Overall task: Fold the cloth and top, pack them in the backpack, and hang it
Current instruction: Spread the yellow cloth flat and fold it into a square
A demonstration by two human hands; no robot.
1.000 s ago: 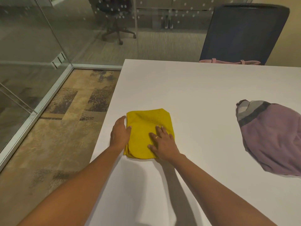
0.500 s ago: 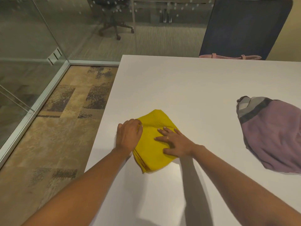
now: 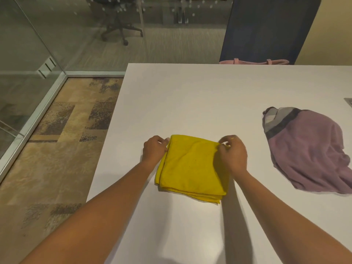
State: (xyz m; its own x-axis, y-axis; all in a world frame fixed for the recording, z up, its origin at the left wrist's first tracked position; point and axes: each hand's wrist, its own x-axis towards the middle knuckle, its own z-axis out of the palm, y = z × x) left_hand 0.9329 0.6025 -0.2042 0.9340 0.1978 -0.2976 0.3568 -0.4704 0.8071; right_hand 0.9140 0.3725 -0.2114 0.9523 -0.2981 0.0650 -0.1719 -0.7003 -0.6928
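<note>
Fingers of the left hand (image 3: 155, 149) and right hand (image 3: 233, 155) pinch the yellow cloth (image 3: 192, 168). The purple top (image 3: 308, 149) lies to their right.

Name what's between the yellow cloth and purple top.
Only the right hand, pinching the yellow cloth, then bare table up to the purple top, in the head view.

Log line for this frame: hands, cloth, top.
yellow cloth: folded | left hand: pinches far-left corner | right hand: pinches far-right corner | purple top: unfolded
</note>
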